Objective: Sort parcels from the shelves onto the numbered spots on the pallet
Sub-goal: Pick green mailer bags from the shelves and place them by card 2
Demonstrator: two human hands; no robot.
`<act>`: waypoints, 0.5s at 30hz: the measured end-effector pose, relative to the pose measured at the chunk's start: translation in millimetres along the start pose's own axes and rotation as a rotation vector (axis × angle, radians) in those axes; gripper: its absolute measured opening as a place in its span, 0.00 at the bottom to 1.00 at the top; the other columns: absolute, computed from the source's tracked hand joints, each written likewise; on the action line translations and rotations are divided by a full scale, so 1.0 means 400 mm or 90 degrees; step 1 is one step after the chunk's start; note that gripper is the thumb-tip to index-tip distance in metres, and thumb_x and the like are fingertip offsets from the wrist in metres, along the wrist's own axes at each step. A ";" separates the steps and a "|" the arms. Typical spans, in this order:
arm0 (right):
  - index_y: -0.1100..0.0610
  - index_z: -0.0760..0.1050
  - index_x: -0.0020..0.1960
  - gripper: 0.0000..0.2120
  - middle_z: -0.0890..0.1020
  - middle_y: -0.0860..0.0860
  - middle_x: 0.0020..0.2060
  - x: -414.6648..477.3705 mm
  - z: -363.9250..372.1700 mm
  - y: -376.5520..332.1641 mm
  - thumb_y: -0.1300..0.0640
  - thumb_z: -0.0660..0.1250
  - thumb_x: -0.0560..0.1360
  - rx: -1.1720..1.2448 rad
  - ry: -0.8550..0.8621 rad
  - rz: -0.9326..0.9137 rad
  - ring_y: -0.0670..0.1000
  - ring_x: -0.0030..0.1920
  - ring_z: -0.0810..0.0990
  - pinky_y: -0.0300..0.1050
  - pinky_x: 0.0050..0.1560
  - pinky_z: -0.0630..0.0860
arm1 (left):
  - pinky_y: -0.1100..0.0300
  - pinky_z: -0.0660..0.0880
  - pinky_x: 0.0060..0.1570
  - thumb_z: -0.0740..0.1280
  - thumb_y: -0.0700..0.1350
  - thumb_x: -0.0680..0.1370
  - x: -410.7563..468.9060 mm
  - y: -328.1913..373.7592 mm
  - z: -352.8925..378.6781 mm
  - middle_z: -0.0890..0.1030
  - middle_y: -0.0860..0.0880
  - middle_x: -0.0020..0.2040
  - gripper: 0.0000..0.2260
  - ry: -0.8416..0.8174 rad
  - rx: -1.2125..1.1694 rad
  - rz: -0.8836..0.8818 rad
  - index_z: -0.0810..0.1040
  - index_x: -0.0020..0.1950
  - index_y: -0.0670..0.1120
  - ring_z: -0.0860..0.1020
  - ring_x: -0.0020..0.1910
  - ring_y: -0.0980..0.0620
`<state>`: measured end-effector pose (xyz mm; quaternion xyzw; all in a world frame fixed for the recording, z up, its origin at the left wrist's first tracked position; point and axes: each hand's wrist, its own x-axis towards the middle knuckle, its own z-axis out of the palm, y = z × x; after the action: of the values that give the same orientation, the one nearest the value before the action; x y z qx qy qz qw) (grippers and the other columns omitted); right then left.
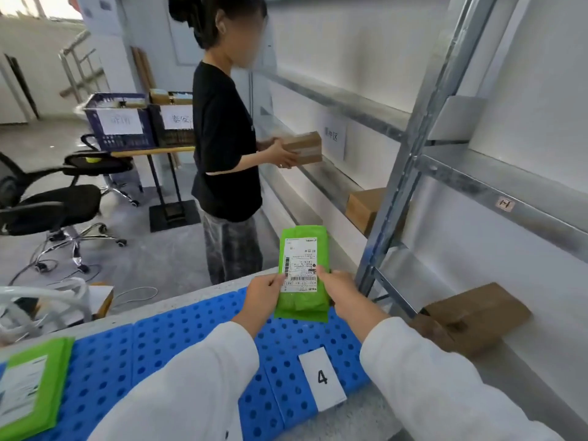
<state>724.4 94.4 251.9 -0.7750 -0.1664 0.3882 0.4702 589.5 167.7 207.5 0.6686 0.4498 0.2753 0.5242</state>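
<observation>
Hands hold labelled green parcel above card "4".

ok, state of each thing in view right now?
held parcel: in both hands, label up, above the pallet
left hand: pinches its left edge
right hand: grips its right edge
second parcel: flat on the pallet, far left
4 label: on the pallet, uncovered
shelf box: at rest, not held
low box: at rest, not held
carried box: held by the other person
</observation>
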 end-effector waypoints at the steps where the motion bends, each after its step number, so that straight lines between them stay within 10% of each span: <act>1: 0.61 0.77 0.60 0.15 0.83 0.56 0.53 -0.013 0.042 0.001 0.52 0.63 0.80 -0.019 -0.004 -0.019 0.53 0.45 0.80 0.46 0.48 0.79 | 0.55 0.74 0.42 0.62 0.47 0.81 -0.006 -0.023 -0.040 0.79 0.50 0.37 0.11 0.006 0.001 -0.008 0.82 0.44 0.49 0.73 0.35 0.54; 15: 0.62 0.76 0.59 0.13 0.81 0.57 0.56 -0.101 0.608 0.105 0.54 0.63 0.80 -0.170 -0.212 -0.020 0.58 0.55 0.80 0.54 0.58 0.77 | 0.67 0.57 0.25 0.61 0.43 0.81 -0.161 -0.343 -0.503 0.66 0.51 0.28 0.19 0.119 0.105 -0.140 0.64 0.31 0.45 0.62 0.26 0.56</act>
<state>509.6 193.7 171.5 -0.7529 -0.3038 0.4780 0.3352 349.2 207.9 144.0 0.6275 0.5884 0.2394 0.4503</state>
